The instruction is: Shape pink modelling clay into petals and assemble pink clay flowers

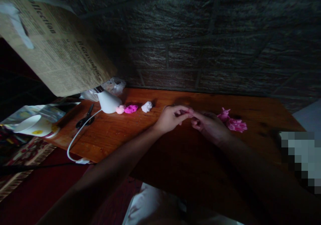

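Observation:
My left hand [172,118] and my right hand [208,126] meet over the middle of the wooden table [150,141]. Their fingertips pinch together around a small pink piece [190,112] that I can barely make out. Just right of my right hand lie pink clay flower shapes [233,122]. Further left on the table sit three lumps of clay in a row: a pale pink one [120,109], a bright pink one [131,109] and a white one [146,106].
A white lamp base [108,102] with a white cable [75,141] stands at the back left, black scissors [86,118] beside it. A newspaper sheet [55,47] hangs above. A white cup [35,126] lies left of the table. A dark brick wall rises behind.

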A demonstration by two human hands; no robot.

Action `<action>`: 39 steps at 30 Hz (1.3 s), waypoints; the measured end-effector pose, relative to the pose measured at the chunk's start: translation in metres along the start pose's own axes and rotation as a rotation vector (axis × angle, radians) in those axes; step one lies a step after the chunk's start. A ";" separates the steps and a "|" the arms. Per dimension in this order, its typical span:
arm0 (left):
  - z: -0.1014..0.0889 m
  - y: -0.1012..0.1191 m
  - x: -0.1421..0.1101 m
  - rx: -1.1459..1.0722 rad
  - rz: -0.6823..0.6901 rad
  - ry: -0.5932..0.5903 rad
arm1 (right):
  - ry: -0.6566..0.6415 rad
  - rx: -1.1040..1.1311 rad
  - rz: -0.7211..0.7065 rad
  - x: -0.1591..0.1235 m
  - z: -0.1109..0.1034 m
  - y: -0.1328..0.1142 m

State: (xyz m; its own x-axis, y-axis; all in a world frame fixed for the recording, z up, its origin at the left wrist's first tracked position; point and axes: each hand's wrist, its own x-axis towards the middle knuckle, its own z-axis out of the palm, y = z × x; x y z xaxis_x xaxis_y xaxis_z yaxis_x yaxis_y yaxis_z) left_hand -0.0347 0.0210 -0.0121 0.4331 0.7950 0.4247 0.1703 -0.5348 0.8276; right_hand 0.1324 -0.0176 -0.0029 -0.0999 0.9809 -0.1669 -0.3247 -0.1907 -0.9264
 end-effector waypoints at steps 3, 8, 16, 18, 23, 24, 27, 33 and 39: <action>-0.001 0.001 0.000 0.055 0.026 0.004 | -0.007 -0.006 -0.007 0.000 0.000 0.000; -0.002 -0.001 0.001 0.074 0.078 -0.007 | -0.020 -0.093 -0.041 0.001 0.000 0.000; -0.001 0.000 0.002 0.069 0.111 -0.001 | -0.001 -0.294 -0.203 -0.001 -0.002 -0.001; 0.000 0.000 0.001 0.058 0.113 0.006 | 0.000 -0.302 -0.218 -0.002 -0.001 -0.003; 0.000 -0.001 0.002 0.058 0.115 0.040 | 0.033 -0.276 -0.220 -0.005 0.003 -0.007; 0.000 -0.002 0.002 0.058 0.116 0.041 | 0.036 -0.278 -0.222 -0.005 0.003 -0.007; 0.000 -0.002 0.002 0.038 0.116 0.043 | 0.042 -0.280 -0.228 -0.004 0.003 -0.007; 0.001 -0.002 0.002 -0.038 0.102 0.026 | 0.023 -0.243 -0.225 -0.003 -0.001 -0.007; 0.003 -0.005 0.002 -0.092 0.069 0.018 | -0.059 -0.309 -0.207 -0.005 -0.001 -0.008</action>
State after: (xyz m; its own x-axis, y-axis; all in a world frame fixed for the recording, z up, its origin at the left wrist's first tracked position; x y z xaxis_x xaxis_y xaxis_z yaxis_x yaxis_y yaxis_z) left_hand -0.0323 0.0241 -0.0165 0.4250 0.7624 0.4880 0.0580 -0.5609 0.8258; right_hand 0.1361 -0.0215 0.0048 -0.1187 0.9919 0.0455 -0.0454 0.0404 -0.9982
